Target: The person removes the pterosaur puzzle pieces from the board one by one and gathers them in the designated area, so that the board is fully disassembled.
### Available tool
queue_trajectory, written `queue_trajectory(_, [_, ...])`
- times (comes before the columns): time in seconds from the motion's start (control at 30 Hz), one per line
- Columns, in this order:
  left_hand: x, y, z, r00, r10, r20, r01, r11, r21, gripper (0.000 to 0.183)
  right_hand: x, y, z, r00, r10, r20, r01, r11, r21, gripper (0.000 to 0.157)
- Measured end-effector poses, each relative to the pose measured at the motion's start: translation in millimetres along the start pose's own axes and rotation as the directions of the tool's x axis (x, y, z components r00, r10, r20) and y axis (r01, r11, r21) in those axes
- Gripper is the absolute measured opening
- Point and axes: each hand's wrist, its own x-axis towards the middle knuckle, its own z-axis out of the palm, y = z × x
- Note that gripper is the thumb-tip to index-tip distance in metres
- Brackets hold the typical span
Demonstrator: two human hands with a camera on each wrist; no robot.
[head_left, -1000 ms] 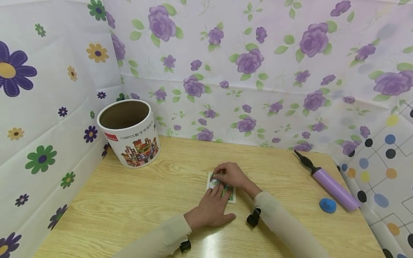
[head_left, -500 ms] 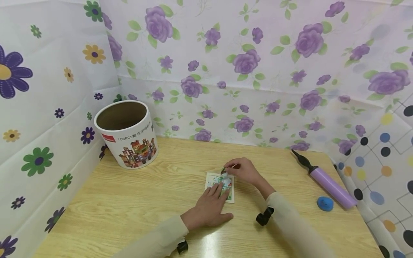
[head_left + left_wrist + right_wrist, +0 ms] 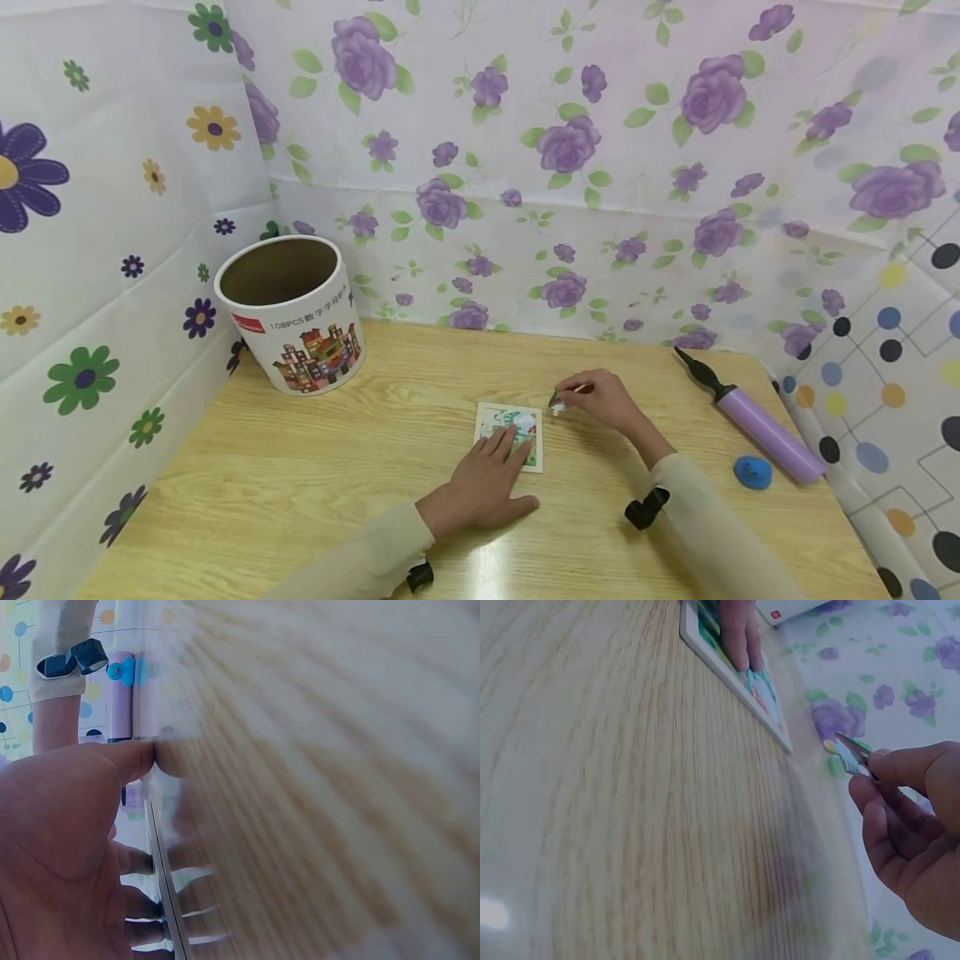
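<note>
My left hand [image 3: 483, 487] lies spread over a small picture puzzle board [image 3: 537, 465], its fingertips resting on the printed picture. The board has a pale border and shows green, white and a bit of red. In the left wrist view it appears edge-on [image 3: 166, 881] under straight fingers. Beyond the board's right edge, my right hand [image 3: 606, 402] pinches a small white-and-green puzzle piece [image 3: 846, 759] between thumb and fingers, raised above the table. Next to the piece a dark pointed sliver [image 3: 853, 745] sticks out from the same pinch; what it is I cannot tell.
A big white bucket [image 3: 288, 350] with printed building blocks stands at the back left. On the right lie a purple hand pump [image 3: 772, 433] with a black nozzle and a small blue lump [image 3: 752, 472]. Flowered cloth [image 3: 480, 167] hangs behind the wooden table [image 3: 315, 467].
My right hand has moved from over the board to its right, lifting the puzzle piece off and away. My left hand has stayed on the board, and more of the picture shows.
</note>
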Motion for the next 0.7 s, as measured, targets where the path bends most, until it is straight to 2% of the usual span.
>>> queue_trajectory(0.3, [-2.8, 1.0, -3.0, 1.0, 0.006, 0.0, -0.006, 1.0, 0.009, 0.085, -4, 13, 1.7, 0.998, 0.056, -0.003, -0.056, 0.998, -0.031, 0.017])
queue_trajectory(0.7, [-3.9, 3.8, -6.0, 1.0, -0.002, 0.007, 0.002, 0.999, 0.032, 0.085, -2, 19, 8.9, 0.999, 0.05, 0.012, -0.049, 0.995, -0.092, 0.016])
